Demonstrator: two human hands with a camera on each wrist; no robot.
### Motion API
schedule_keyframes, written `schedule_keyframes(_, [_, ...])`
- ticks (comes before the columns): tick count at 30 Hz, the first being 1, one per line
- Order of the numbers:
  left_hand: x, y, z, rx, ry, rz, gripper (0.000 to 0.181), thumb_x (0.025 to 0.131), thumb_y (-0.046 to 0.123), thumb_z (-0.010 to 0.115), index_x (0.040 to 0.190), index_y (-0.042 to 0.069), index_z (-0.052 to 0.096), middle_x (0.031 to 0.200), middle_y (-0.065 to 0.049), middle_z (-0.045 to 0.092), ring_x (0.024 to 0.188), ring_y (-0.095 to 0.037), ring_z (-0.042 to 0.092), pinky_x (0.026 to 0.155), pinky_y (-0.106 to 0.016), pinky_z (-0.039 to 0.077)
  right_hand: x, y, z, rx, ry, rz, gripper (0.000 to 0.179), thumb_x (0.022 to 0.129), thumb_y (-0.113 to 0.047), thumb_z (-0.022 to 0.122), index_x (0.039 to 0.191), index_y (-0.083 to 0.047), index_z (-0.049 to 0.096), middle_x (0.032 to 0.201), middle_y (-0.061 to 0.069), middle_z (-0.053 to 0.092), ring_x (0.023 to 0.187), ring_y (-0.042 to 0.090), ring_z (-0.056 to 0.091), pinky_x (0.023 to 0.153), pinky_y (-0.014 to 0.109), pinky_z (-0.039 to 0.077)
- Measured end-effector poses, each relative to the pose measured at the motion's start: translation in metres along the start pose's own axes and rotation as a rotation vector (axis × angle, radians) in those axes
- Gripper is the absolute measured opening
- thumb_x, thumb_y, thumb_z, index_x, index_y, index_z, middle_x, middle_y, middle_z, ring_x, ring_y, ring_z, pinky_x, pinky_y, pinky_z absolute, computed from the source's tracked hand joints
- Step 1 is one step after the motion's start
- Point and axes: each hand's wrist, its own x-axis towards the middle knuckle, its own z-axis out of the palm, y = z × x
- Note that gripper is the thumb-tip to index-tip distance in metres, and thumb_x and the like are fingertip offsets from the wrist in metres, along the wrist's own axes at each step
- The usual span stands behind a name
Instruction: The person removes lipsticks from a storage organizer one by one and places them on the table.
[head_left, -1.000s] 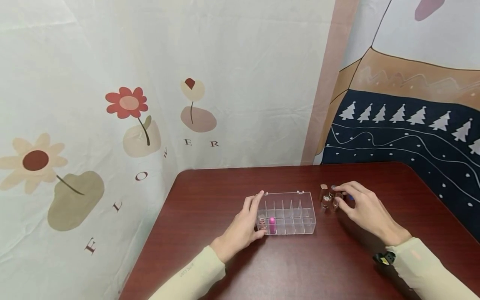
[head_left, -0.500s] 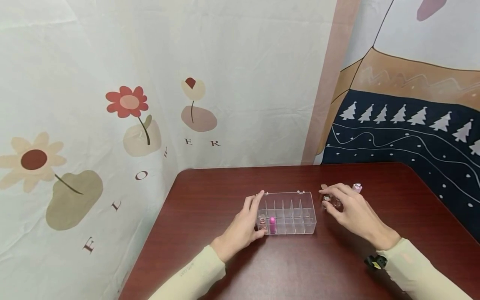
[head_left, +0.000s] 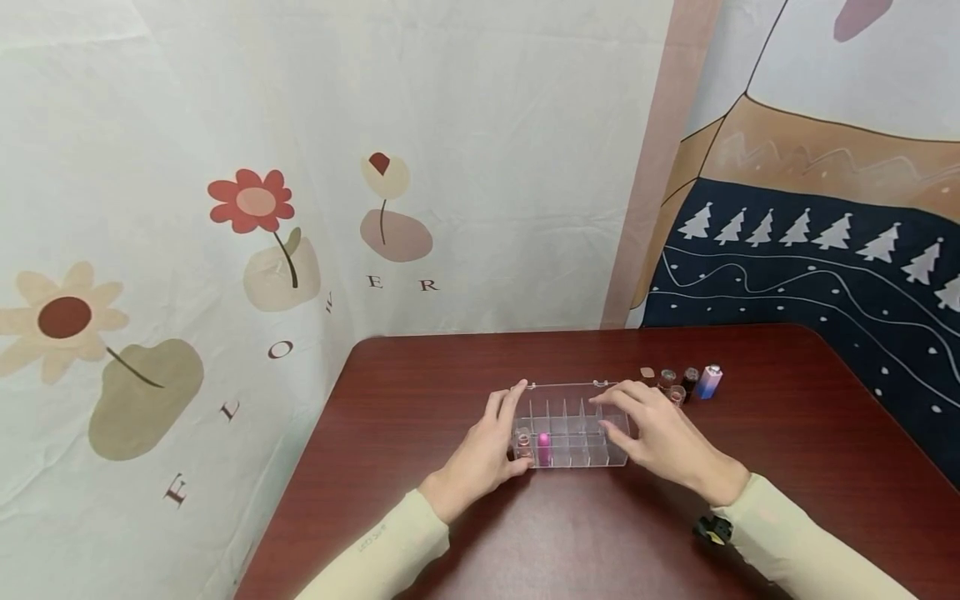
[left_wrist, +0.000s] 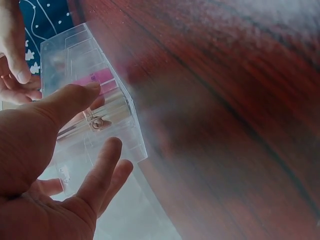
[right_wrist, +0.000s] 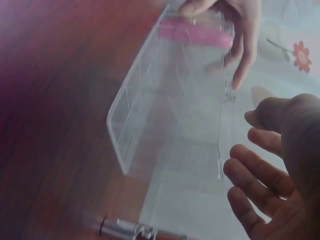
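Note:
A clear plastic box with dividers [head_left: 577, 458] sits on the table, small hinge tabs along its back edge. My left hand [head_left: 480, 446] grips its left end, thumb at the front corner and index finger reaching to the back one. Inside, at the left of the front row, stand a clear-capped reddish tube [head_left: 523, 446], partly behind the fingers, and a bright pink lipstick tube [head_left: 544, 448]. Above the box's right end is my right hand [head_left: 667, 437], thumb and fingers apart. In the right wrist view nothing shows between its fingers [right_wrist: 257, 175].
Right of the box stands a cluster of lipstick tubes, including a pink-to-blue one [head_left: 708, 382], a dark one [head_left: 690, 382] and a tan-topped one [head_left: 647, 373]. My right hand partly hides the cluster. The dark red table [head_left: 450, 358] meets printed cloth [head_left: 487, 167] behind.
My right hand has moved left, from the lipstick cluster to over the box's right end, uncovering more of the tubes. My left hand and the box have stayed in place.

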Motion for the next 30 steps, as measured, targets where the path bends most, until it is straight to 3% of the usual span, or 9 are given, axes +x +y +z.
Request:
schedule_keyframes(16, [0.001,-0.001,-0.001,0.030,-0.008,-0.003,0.128,0.089,0.014,0.105,0.185,0.011,0.021,0.165,-0.022,0.050,0.077,-0.009,0.059,0.085,-0.029,0.068,0.018,-0.024,0.035,0.167,-0.052,-0.088,0.039,0.093,-0.010,0.097,0.128,-0.007,0.080,0.112,0.007,0.080,0.092,0.020,0.080,0.082,0.035,0.070])
schedule_keyframes(21, [0.001,-0.002,-0.001,0.013,-0.017,-0.008,0.127,0.090,0.013,0.104,0.185,0.012,0.020,0.165,-0.021,0.049,0.076,-0.008,0.059,0.082,-0.026,0.066,0.019,-0.027,0.045,0.216,-0.095,-0.057,0.036,0.095,-0.012,0.096,0.126,-0.004,0.080,0.110,0.010,0.080,0.088,0.018,0.079,0.078,0.031,0.069])
schedule_keyframes(30, [0.002,-0.002,-0.001,-0.002,-0.030,-0.018,0.127,0.091,0.013,0.103,0.186,0.015,0.018,0.165,-0.020,0.048,0.077,-0.009,0.060,0.082,-0.026,0.066,0.021,-0.031,0.055,0.209,-0.126,-0.022,0.036,0.097,-0.019,0.096,0.126,-0.005,0.081,0.106,0.008,0.079,0.089,0.015,0.077,0.078,0.031,0.067])
